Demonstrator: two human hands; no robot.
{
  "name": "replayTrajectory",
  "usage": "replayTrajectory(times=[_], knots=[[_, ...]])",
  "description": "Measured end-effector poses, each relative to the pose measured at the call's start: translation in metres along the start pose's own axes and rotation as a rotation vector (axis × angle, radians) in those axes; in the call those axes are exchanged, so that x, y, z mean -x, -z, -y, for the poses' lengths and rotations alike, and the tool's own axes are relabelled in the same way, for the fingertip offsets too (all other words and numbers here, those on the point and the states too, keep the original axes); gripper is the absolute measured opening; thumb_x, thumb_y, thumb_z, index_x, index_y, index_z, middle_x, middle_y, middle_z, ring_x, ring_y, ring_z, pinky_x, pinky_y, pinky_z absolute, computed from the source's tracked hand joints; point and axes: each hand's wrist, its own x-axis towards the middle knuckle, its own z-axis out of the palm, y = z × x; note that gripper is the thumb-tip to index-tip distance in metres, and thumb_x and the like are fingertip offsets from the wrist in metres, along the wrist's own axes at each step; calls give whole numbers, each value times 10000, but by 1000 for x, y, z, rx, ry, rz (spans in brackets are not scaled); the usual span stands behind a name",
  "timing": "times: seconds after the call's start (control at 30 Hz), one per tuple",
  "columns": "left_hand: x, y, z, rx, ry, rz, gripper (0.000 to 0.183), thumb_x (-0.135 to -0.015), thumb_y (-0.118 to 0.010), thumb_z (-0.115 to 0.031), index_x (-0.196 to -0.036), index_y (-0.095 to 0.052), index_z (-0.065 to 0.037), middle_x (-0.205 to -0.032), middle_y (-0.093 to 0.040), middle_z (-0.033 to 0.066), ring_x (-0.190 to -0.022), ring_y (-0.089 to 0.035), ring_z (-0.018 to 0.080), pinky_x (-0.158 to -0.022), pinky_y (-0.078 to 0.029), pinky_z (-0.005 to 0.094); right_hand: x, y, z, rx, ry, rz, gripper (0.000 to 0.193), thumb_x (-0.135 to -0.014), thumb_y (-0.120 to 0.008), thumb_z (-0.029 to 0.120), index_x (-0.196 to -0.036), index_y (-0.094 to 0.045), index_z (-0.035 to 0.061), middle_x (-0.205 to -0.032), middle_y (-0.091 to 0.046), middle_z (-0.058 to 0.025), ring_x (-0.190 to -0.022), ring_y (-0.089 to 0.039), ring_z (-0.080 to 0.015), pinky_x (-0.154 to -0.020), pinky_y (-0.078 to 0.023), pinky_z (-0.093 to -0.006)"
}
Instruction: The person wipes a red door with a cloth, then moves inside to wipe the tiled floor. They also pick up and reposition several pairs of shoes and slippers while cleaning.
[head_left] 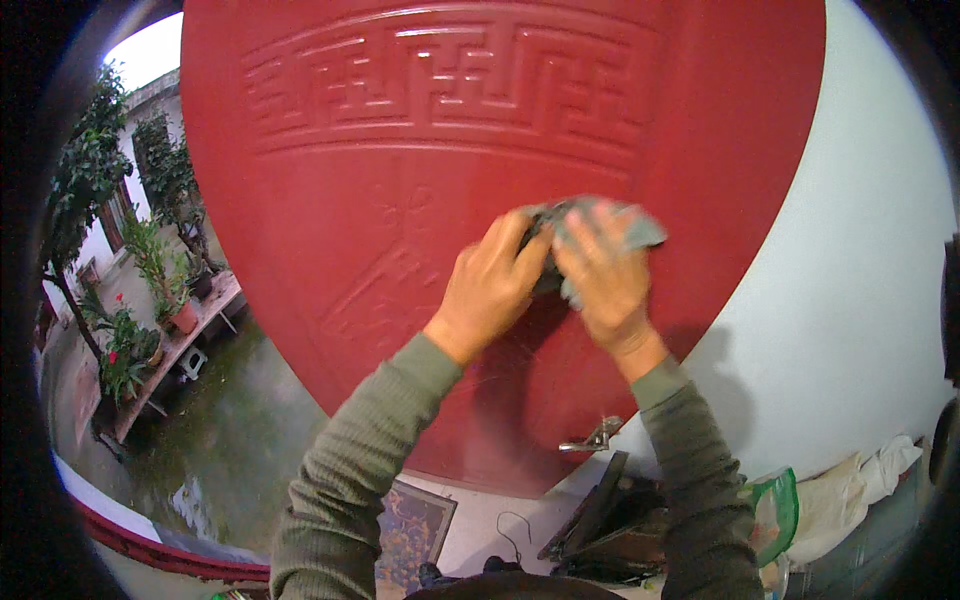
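- Up close, both hands press a crumpled grey-green cloth (590, 222) flat against a big red door (400, 200), the rag bunched soft and wrinkled between them.
- Left hand (490, 285) lies with fingers spread and curled over the cloth's left edge, palm on the smooth painted panel.
- Right hand (608, 275) sits just beside it, touching, fingers closed down over the cloth's middle; folds of fabric poke out above its knuckles.
- Above the hands runs a raised band of angular key-pattern relief; left of the left hand, a fainter embossed motif.
- Below the right wrist, a shiny metal lever handle (595, 438) juts from the door.
- Ribbed olive knit sleeves (350, 480) cover both forearms.
- Far left of the hands, potted plants (150, 310) line a wet courtyard.
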Motion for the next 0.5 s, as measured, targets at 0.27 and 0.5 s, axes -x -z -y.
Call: replayTrajectory(times=[0.27, 0.5], knots=[[-121, -8, 0, 33, 31, -246, 242, -831, -665, -9, -1070, -658, -43, -1065, -595, 192, -963, -668, 414, -761, -594, 491, -112, -19, -7, 215, -431, -521, 286, -996, -629, 199, -1218, -791, 125, -1407, -640, -171, -1273, -590, -399, -1111, -450, -524], [18, 98, 137, -290, 388, -399, 165, -852, -743, -52, -1016, -727, -70, -1042, -667, 145, -927, -686, 355, -752, -585, 432, -165, -138, 113, -261, 9, -74, 454, -956, -567, 199, -1362, -645, 10, -1497, -565, -182, -1453, -468, -387, -1267, -301, -558]])
